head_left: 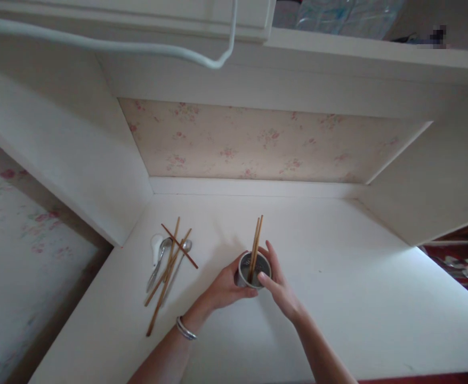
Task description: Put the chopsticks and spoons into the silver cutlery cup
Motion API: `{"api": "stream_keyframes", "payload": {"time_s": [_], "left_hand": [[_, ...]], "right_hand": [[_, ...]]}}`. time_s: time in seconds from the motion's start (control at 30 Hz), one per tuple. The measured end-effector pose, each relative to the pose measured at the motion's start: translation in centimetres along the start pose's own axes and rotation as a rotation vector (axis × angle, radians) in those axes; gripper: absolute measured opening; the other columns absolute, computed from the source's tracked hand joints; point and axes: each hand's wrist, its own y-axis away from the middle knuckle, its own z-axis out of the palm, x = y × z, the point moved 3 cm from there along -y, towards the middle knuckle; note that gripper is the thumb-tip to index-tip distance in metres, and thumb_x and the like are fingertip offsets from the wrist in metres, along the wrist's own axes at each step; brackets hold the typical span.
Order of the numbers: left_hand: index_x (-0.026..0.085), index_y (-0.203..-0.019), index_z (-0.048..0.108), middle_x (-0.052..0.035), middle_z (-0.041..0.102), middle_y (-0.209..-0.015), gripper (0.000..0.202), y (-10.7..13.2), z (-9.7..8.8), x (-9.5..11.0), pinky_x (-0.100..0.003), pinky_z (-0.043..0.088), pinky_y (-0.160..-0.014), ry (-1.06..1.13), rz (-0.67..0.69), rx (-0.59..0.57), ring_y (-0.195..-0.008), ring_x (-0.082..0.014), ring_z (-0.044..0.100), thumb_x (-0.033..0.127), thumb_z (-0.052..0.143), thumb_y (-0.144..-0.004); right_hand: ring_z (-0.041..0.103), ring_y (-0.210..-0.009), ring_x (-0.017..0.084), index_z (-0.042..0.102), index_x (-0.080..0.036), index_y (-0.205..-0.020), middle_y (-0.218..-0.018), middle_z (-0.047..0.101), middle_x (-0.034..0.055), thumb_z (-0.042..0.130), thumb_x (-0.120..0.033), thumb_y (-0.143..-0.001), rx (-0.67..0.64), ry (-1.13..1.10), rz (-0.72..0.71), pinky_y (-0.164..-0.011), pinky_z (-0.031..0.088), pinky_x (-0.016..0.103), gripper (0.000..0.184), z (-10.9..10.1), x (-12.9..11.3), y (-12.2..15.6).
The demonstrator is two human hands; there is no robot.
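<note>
Cup: a grey, metal-looking cup [244, 270], at the lower centre of the frame, its open mouth turned up toward the camera, held between both hands.
Chopsticks in the cup: a pale pair [255, 245], side by side, tips rising above the rim and leaning slightly right.
Inside and outside so far: by the look of it, only that pair is in the cup; every other utensil in view lies outside it, left of centre.
Left hand: the hand [225, 282] is curved around the cup's left side, thumb along the near side, gripping it.
Right hand: the hand [280, 288] wraps the cup's right side, thumb at the rim, one finger raised behind; whether the thumb touches the chopsticks, I cannot tell.
Left wrist: a silvery bracelet [185, 329].
Loose chopsticks: four, crossing in a pile; a darker one [190, 258] lies across the others' upper part.
Spoons: two metal ones, their bowls [165, 244] [187, 245] among the chopsticks, and a white spoon [156, 249] at the pile's left edge.
Table: white [338, 282], spreading across the lower frame.
Beyond: a floral panel [228, 165] in the middle, a white cable [118, 47] at upper left.
</note>
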Motion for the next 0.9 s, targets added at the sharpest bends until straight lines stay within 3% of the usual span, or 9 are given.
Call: {"api": "stream_keyframes", "payload": {"time_s": [0.07,0.13,0.23,0.3,0.43,0.53,0.63,0.73,0.9], "left_hand": [[0.021,-0.136,0.05,-0.0118,0.06,-0.132,0.076,0.0,0.2,0.1,-0.045,0.041,-0.106,-0.03,0.024,0.043,-0.121,-0.0301,0.056,0.035,0.083,-0.069],[0.021,-0.137,0.049,-0.0116,0.059,-0.133,0.074,0.3,0.3,0.2,-0.043,0.042,-0.106,-0.084,0.054,0.099,-0.121,-0.029,0.056,0.036,0.081,-0.072],[0.024,-0.136,0.051,-0.0108,0.057,-0.136,0.071,1.4,0.1,0.5,-0.04,0.04,-0.108,-0.286,0.081,0.193,-0.125,-0.0283,0.053,0.037,0.08,-0.072],[0.023,-0.134,0.055,-0.0112,0.058,-0.134,0.066,2.6,-0.9,1.2,-0.038,0.043,-0.104,-0.447,0.038,0.276,-0.119,-0.0269,0.056,0.039,0.078,-0.073],[0.021,-0.113,0.068,-0.0074,0.073,-0.1,0.039,4.7,-6.0,3.9,-0.03,0.052,-0.076,-0.723,-0.226,0.515,-0.082,-0.0199,0.068,0.048,0.053,-0.089],[0.022,-0.101,0.071,-0.0058,0.074,-0.094,0.038,5.0,-11.2,6.9,-0.03,0.049,-0.077,-1.163,-0.351,0.76,-0.082,-0.0212,0.068,0.046,0.044,-0.092],[0.021,-0.096,0.072,-0.0097,0.074,-0.095,0.044,4.2,-15.3,7.8,-0.034,0.049,-0.073,-1.469,-0.614,0.713,-0.087,-0.0271,0.069,0.05,0.039,-0.091],[0.018,-0.097,0.074,-0.0156,0.073,-0.099,0.053,3.5,-17.6,7.0,-0.039,0.05,-0.075,-1.57,-0.823,0.657,-0.094,-0.0333,0.068,0.054,0.035,-0.09],[0.011,-0.097,0.074,-0.0223,0.072,-0.102,0.059,2.9,-18.7,5.6,-0.044,0.051,-0.075,-1.574,-0.872,0.623,-0.097,-0.0392,0.067,0.056,0.038,-0.086]], "right_hand": [[0.047,-0.134,0.028,0.01,-0.035,-0.154,-0.15,0.043,0.0086,0.076,-0.048,-0.077,-0.011,-0.066,0.005,-0.113,0.034,0.05,0.102,0.5,0.9,0.4],[0.052,-0.129,0.03,0.016,-0.032,-0.152,-0.142,0.053,0.0108,0.081,-0.042,-0.072,-0.012,-0.065,-0.009,-0.111,0.037,0.051,0.104,1.0,1.4,0.4],[0.056,-0.123,0.032,0.039,-0.026,-0.139,-0.132,0.06,0.0124,0.084,-0.039,-0.069,0.062,0.006,-0.083,-0.107,0.042,0.05,0.084,1.3,1.9,0.1],[0.055,-0.123,0.032,0.045,-0.025,-0.133,-0.132,0.06,0.012,0.083,-0.039,-0.069,0.105,0.051,-0.109,-0.107,0.042,0.05,0.076,1.3,2.4,0.0],[0.056,-0.121,0.032,0.045,-0.025,-0.133,-0.131,0.06,0.0125,0.084,-0.038,-0.069,0.143,0.109,-0.097,-0.106,0.042,0.054,0.076,1.3,4.0,-0.1],[0.057,-0.12,0.033,0.046,-0.022,-0.132,-0.128,0.062,0.0137,0.084,-0.038,-0.067,0.142,0.152,-0.092,-0.105,0.042,0.055,0.077,1.4,4.9,-0.2],[0.058,-0.121,0.033,0.045,-0.023,-0.134,-0.13,0.061,0.0135,0.084,-0.038,-0.068,0.125,0.141,-0.095,-0.105,0.043,0.054,0.078,1.4,5.3,-0.2],[0.058,-0.12,0.031,0.044,-0.023,-0.134,-0.13,0.062,0.0128,0.083,-0.038,-0.069,0.11,0.105,-0.095,-0.105,0.044,0.052,0.077,1.4,5.3,-0.2],[0.059,-0.119,0.03,0.047,-0.024,-0.133,-0.129,0.063,0.0109,0.083,-0.037,-0.068,0.133,0.117,-0.104,-0.105,0.044,0.049,0.076,1.3,5.0,-0.1]]}}
